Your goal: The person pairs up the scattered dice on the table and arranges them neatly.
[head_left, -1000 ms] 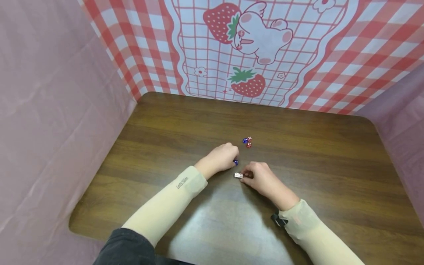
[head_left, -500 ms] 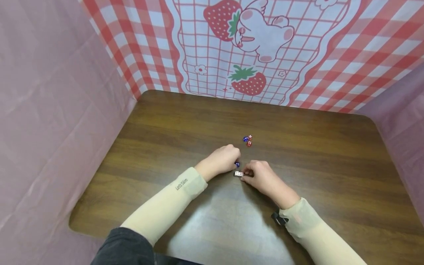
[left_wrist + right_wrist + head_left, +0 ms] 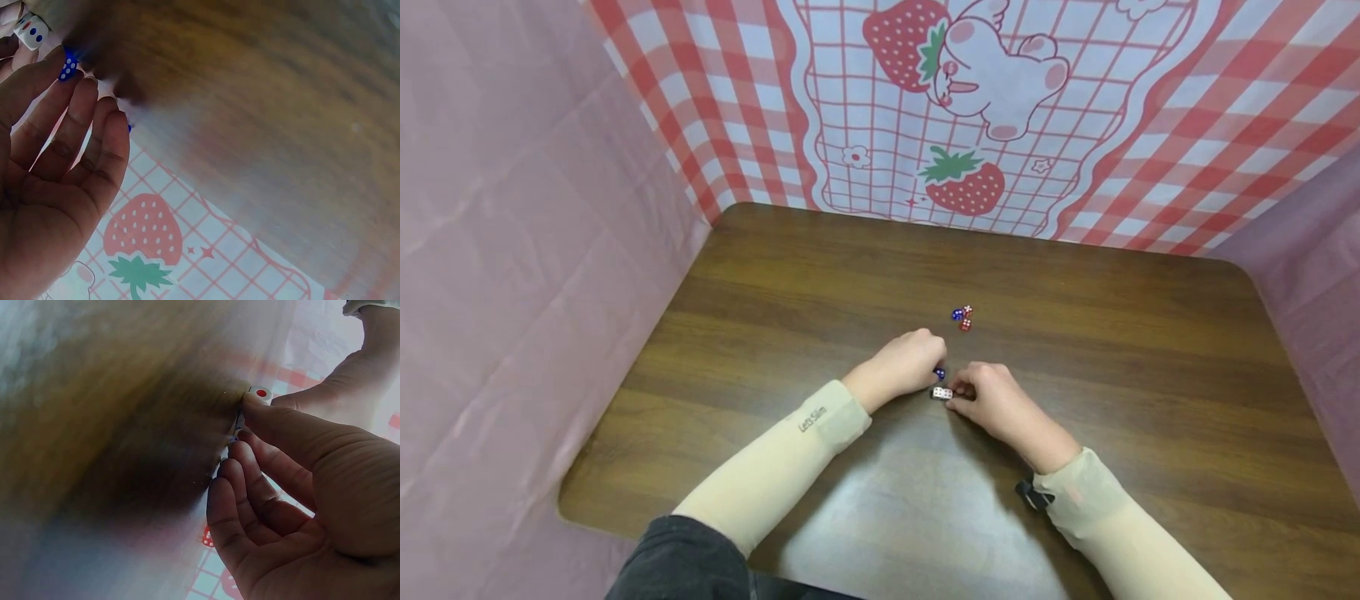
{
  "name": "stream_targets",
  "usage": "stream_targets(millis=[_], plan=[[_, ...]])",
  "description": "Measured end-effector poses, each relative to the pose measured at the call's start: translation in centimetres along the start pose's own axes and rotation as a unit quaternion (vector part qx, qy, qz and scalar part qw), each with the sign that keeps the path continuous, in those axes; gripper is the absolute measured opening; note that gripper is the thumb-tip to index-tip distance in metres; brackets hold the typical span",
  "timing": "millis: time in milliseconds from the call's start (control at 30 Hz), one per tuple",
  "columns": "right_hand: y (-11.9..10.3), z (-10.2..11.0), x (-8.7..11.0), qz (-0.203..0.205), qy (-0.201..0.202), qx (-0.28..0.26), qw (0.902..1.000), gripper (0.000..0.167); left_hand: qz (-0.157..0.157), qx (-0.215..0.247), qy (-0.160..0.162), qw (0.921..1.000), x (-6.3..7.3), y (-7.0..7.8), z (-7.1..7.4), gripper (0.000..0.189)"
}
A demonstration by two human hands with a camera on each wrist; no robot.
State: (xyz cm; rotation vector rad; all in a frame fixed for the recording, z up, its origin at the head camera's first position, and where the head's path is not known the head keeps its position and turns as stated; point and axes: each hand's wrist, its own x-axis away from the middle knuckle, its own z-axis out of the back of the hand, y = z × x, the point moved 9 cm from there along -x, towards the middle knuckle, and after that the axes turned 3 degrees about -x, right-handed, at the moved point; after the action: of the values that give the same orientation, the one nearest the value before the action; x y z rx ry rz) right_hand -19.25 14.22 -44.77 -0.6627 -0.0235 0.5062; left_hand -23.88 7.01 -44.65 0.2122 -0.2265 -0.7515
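Note:
In the head view my left hand pinches a blue die between thumb and forefinger. The left wrist view shows that blue die at the fingertips, white pips facing the camera. Just in front of it, a pair of white dice sits side by side. My right hand pinches the white dice at their right end. From the right wrist, a white die with one red pip shows beyond the thumb tip; the index fingertip is partly hidden. The blue die is very close to the white pair.
Farther back on the wooden table lie a loose blue die and two red dice, one behind and one nearer. A checked strawberry-print cloth hangs behind the table, with pink cloth at the left.
My left hand has shifted slightly right and towards me, bringing the blue die closer to the white dice. My right hand stays nearly still, holding the white dice.

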Motion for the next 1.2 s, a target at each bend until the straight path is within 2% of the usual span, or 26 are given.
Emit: stream_targets(millis=[333,500,700,933,1200], plan=[[-0.1,0.3,0.2,-0.002,0.008,0.002,1.0000,0.016,0.001,0.007,0.005,1.0000,0.0,0.0,0.0,0.016],[0.1,0.6,0.3,-0.005,-0.004,0.009,0.9999,0.017,0.002,0.000,0.003,1.0000,0.1,0.1,0.0,0.014],[1.3,2.4,0.0,-0.021,0.001,0.028,0.9994,0.019,0.005,-0.009,0.007,0.9999,0.1,0.1,0.1,0.015],[3.1,5.1,-2.2,-0.051,0.024,0.026,0.9981,0.016,0.000,-0.014,0.010,0.9999,-0.1,0.1,0.2,0.020],[4.6,5.6,-5.5,-0.068,0.039,0.033,0.9964,0.012,0.001,-0.009,0.004,1.0000,0.1,0.0,0.1,0.018]])
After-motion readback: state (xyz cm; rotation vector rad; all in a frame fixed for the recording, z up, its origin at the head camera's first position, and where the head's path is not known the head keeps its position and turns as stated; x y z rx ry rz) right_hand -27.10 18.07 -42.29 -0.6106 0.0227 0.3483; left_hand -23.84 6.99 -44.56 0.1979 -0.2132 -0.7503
